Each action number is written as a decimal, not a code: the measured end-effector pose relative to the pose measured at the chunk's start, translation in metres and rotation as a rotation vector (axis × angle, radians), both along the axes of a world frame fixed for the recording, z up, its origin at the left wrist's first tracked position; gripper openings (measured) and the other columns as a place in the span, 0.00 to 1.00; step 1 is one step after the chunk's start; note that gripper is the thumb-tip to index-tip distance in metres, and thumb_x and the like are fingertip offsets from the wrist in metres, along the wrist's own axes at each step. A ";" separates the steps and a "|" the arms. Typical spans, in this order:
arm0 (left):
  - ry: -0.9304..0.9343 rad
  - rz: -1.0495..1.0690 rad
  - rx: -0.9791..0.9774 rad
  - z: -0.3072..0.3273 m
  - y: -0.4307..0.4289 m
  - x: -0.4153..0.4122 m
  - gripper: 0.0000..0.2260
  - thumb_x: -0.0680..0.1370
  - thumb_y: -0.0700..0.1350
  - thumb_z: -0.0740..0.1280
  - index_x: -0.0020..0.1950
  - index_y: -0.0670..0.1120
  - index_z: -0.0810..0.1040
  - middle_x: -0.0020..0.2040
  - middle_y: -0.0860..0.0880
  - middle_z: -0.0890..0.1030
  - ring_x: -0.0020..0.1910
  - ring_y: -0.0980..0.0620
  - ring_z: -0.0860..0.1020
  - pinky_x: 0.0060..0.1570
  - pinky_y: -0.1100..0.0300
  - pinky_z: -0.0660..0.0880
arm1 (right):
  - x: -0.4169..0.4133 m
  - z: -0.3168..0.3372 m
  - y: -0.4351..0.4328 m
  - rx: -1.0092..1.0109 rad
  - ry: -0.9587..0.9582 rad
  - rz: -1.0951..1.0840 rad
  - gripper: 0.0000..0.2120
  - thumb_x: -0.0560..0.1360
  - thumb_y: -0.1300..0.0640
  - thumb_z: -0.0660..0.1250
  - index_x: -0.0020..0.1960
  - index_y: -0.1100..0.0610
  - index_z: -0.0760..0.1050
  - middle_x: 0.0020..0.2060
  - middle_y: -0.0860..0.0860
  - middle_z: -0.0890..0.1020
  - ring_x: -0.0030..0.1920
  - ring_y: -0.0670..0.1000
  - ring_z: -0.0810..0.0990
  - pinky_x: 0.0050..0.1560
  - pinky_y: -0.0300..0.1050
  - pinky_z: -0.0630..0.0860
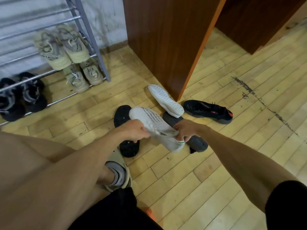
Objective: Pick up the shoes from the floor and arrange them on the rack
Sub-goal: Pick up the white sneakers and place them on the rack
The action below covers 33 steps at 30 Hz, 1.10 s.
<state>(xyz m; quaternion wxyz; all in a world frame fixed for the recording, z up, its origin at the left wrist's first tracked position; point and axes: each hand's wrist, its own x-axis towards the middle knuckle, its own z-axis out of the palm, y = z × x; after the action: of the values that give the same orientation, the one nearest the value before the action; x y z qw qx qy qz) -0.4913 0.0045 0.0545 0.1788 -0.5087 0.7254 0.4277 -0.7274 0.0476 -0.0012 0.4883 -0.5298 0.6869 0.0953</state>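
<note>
The fingers of the left hand (135, 130) are curling around the side of a white knit sneaker (152, 123) near its laces. The right hand (184, 131) is gripping the same shoe at its heel collar, by a green-striped tab. Both hands are holding this one sneaker toe-away, just above two dark shoes.

Four more shoes are lying loose on the wooden floor (216, 163). A black sole-up shoe (122, 116) is showing beneath the left hand. A dark grey shoe (197, 143) is showing beneath the right hand. A second white sneaker (166, 100) is resting sole-up, its far end against the corner of a wooden cabinet (166, 39) and its near end on the dark grey shoe. A black sneaker with red accents (207, 111) is sitting upright just right of it.

At the left, a metal shoe rack (89, 30) is holding six shoes. Two beige chunky sneakers (54, 50) are sitting on a middle tier. Two more beige ones (78, 78) are sitting on the bottom tier below them, and two black sneakers (33, 93) are sitting further left on the bottom tier.

Closest to the camera, one foot (116, 173) in a grey sock and a beige slide sandal (127, 180) is standing on the floor.
</note>
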 end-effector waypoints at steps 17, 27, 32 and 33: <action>0.725 1.057 -0.308 0.135 -0.063 0.079 0.11 0.75 0.37 0.68 0.56 0.44 0.75 0.47 0.45 0.82 0.38 0.47 0.81 0.29 0.58 0.78 | 0.139 0.200 -0.120 -0.440 -0.483 0.073 0.22 0.73 0.46 0.71 0.64 0.55 0.76 0.55 0.50 0.84 0.53 0.49 0.83 0.52 0.48 0.82; 0.877 1.168 -0.452 0.236 -0.058 0.209 0.12 0.74 0.40 0.71 0.56 0.40 0.77 0.46 0.46 0.82 0.37 0.49 0.81 0.32 0.59 0.80 | 0.272 0.307 -0.166 -0.628 -0.448 0.257 0.14 0.70 0.57 0.77 0.52 0.58 0.79 0.38 0.51 0.85 0.34 0.47 0.82 0.35 0.41 0.81; 0.914 1.215 -0.487 0.256 -0.039 0.283 0.14 0.74 0.43 0.71 0.57 0.41 0.77 0.51 0.44 0.83 0.42 0.47 0.82 0.35 0.60 0.80 | 0.352 0.331 -0.174 -0.586 -0.488 0.270 0.18 0.71 0.63 0.75 0.59 0.63 0.78 0.45 0.54 0.83 0.40 0.51 0.81 0.31 0.40 0.79; 0.910 1.232 -0.486 0.256 -0.035 0.298 0.14 0.75 0.44 0.71 0.58 0.41 0.77 0.52 0.44 0.84 0.43 0.47 0.82 0.37 0.59 0.80 | 0.369 0.333 -0.174 -0.587 -0.481 0.285 0.18 0.71 0.63 0.75 0.59 0.64 0.78 0.46 0.55 0.84 0.40 0.51 0.81 0.32 0.41 0.80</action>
<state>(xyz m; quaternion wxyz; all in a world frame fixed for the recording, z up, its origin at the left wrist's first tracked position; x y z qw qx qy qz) -0.1931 -0.0301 0.3108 -0.5183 -0.6180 0.3888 0.4453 -0.3583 -0.1263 0.3318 0.4451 -0.7436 0.4708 -0.1650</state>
